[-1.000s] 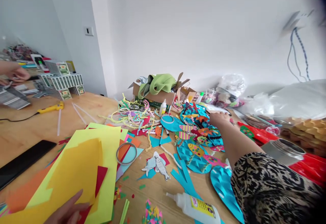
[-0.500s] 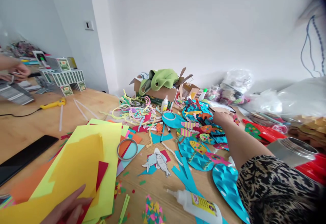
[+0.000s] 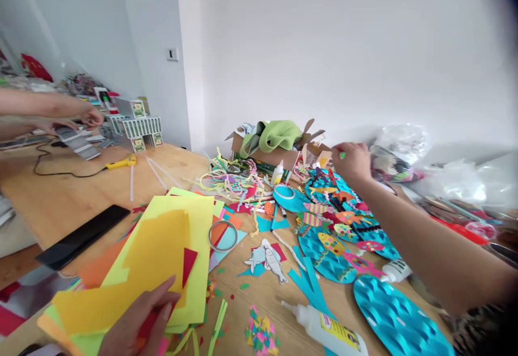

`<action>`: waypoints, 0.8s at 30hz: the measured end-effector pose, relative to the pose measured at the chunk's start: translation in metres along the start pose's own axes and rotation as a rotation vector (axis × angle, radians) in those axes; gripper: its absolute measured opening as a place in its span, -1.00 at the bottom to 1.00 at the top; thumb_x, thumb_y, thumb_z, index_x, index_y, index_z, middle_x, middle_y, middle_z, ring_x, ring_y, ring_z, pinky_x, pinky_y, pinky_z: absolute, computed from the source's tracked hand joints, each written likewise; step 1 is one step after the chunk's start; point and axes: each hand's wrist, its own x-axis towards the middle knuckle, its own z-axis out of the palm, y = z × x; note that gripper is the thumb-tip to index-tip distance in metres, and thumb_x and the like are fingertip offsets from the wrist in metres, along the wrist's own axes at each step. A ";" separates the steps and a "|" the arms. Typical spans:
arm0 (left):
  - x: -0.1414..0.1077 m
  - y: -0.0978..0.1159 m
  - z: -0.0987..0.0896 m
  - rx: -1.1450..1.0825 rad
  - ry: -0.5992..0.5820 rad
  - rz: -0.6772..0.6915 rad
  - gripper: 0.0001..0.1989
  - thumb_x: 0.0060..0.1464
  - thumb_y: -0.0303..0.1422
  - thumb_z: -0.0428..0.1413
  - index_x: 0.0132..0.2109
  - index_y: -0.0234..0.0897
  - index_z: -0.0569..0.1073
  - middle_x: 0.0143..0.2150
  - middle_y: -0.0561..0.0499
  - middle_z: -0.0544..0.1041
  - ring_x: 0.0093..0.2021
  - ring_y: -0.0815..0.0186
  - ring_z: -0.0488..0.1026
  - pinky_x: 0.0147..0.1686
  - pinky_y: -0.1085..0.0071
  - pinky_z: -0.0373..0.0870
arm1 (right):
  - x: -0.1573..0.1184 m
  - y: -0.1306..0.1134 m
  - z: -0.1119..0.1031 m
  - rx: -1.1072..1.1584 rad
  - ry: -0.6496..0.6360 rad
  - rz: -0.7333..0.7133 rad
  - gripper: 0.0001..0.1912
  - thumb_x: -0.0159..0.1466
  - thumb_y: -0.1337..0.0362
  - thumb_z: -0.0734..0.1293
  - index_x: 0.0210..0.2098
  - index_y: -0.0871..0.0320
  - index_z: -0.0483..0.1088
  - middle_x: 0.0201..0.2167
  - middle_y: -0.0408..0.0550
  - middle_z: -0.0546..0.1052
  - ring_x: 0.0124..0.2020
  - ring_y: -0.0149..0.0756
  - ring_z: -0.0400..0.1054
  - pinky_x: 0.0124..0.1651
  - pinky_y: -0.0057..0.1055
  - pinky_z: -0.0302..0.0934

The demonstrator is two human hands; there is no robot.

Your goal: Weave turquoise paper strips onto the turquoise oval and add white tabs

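Note:
My left hand (image 3: 140, 318) is at the lower left, pinching a piece of red paper (image 3: 148, 324) over the stack of yellow sheets (image 3: 198, 237). My right hand (image 3: 352, 164) is raised near the wall, above the blue fish-decorated shapes (image 3: 324, 253); its fingers are curled, and a small green bit shows at them. What else it may hold is hidden. White paper fish (image 3: 273, 261) lie mid-table. A glue bottle (image 3: 327, 329) lies at the front, beside small paper scraps (image 3: 262, 331) and a blue oval (image 3: 400, 313).
A cardboard box (image 3: 283, 157) with green cloth stands at the back. A phone (image 3: 84, 236) and a yellow glue gun (image 3: 121, 163) lie left. Another person's hands (image 3: 91, 116) work at far left. Plastic bags (image 3: 457, 180) line the right.
The view has turned left. My right hand has lifted from the items at the back of the table. The other person's hands have shifted over the grey strip. My left hand stays by the yellow paper.

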 end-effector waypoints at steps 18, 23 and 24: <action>0.010 -0.002 0.008 0.474 -0.077 0.343 -0.70 0.10 -0.29 0.10 -0.01 -0.20 0.50 -0.02 -0.04 0.59 -0.01 0.16 0.54 -0.09 0.36 0.55 | -0.066 -0.186 0.089 0.033 -0.581 -0.669 -0.65 0.32 0.17 0.30 0.05 0.17 0.34 0.05 0.03 0.41 -0.01 -0.17 0.36 0.01 -0.08 0.30; 0.008 -0.008 0.012 0.464 -0.041 0.371 -0.67 0.07 -0.29 0.13 0.01 -0.21 0.47 -0.04 -0.04 0.60 -0.03 0.16 0.54 -0.08 0.38 0.54 | -0.038 -0.190 0.084 0.091 -0.528 -0.579 -0.60 0.32 0.14 0.29 0.11 0.13 0.30 0.15 0.05 0.33 0.09 -0.10 0.28 0.09 0.00 0.22; 0.007 -0.010 0.012 0.467 -0.045 0.376 -0.66 0.08 -0.29 0.14 0.02 -0.22 0.47 -0.03 -0.05 0.60 -0.02 0.17 0.54 -0.06 0.38 0.53 | -0.032 -0.195 0.085 0.109 -0.507 -0.553 -0.57 0.32 0.14 0.29 0.14 0.12 0.28 0.18 0.06 0.30 0.11 -0.08 0.27 0.10 0.02 0.21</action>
